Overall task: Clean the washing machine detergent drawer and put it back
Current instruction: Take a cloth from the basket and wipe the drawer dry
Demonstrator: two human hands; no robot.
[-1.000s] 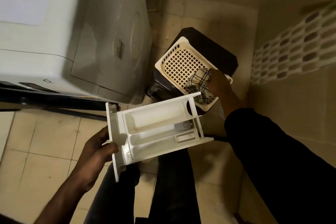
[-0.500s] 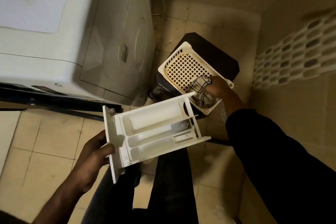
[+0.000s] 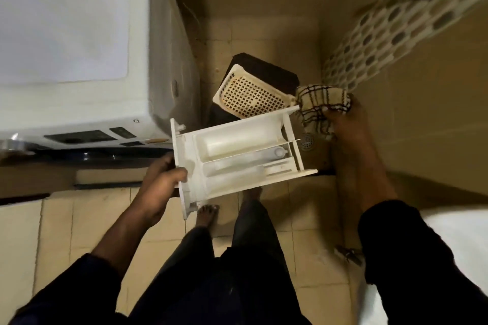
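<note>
Over a tiled floor (image 3: 79,232) beside the washing machine (image 3: 79,60), the left hand (image 3: 158,185) grips the detergent drawer (image 3: 237,155) by its front panel in mid-air; the right hand (image 3: 346,124) clutches a checked cloth (image 3: 322,105) (just beside the basket (image 3: 250,97)); wiping looks next, cloth pressed into each compartment.

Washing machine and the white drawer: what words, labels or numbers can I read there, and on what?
Small mark on the white washing machine's top corner: maybe "6", too blurred to be sure.
Sticker on the machine's side: too blurred to read.
Dark control panel: nothing legible.
White plastic detergent drawer: none visible.
</note>
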